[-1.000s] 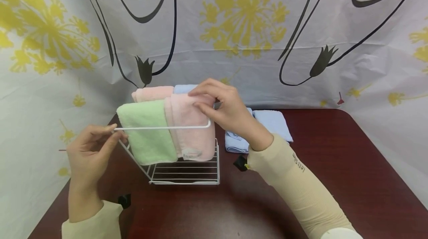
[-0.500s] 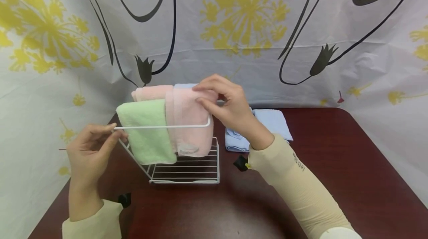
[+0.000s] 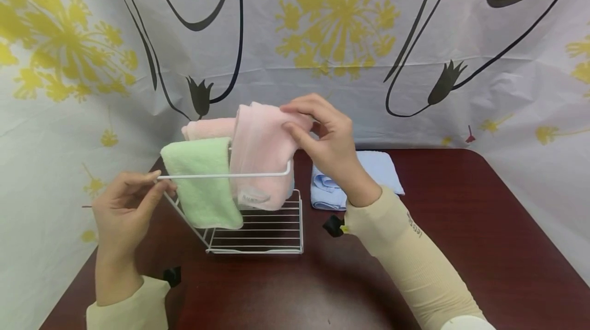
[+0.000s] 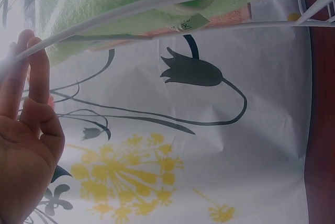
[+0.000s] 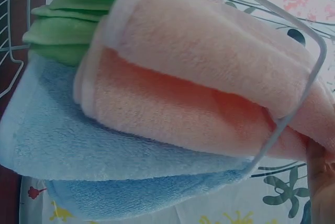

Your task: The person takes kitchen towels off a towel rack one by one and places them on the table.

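My left hand (image 3: 122, 212) pinches the upper left corner of a white wire rack (image 3: 253, 252) that stands on the table. In the head view my right hand (image 3: 329, 138) pinches the top right of a folded pink towel (image 3: 262, 140), raised over the rack's top bar, its lower part behind the front wire. Left of it a folded green towel (image 3: 198, 181) hangs over the rack, with another pink towel (image 3: 209, 127) behind. The right wrist view shows a folded blue towel (image 5: 115, 140) below the held pink one.
Folded light blue towels (image 3: 378, 168) lie on the dark red table (image 3: 438, 232), right of the rack and partly behind my right forearm. A white flower-patterned sheet (image 3: 276, 53) closes off the back and sides.
My right hand has moved up and to the right with the pink towel, whose top and lower edge now sit higher. My left hand has stayed at the rack corner.
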